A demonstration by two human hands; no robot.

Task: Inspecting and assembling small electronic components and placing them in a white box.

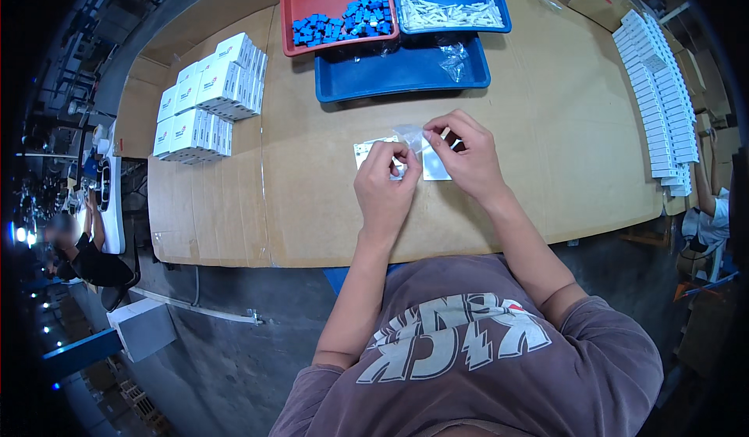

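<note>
A small clear plastic bag (409,134) is stretched between my two hands over the middle of the cardboard-covered table (328,203). My left hand (386,183) has its fingers curled in a pinch at the bag's near left side. Thumb and forefinger of my right hand (474,160) pinch its right edge. Beneath the hands lies a white printed paper (363,150), partly covered by the left fingers. A pale flat piece (437,167) shows beside the right palm; whether it belongs to the same paper is hidden. What the bag contains, if anything, I cannot make out.
Beyond my hands, a red tray (287,15) holds small blue parts, and a blue tray (505,15) holds white slender pieces. Below them, another blue tray (367,82) contains clear plastic. White boxes (211,86) are stacked left, more boxes (655,101) right. People are at both sides.
</note>
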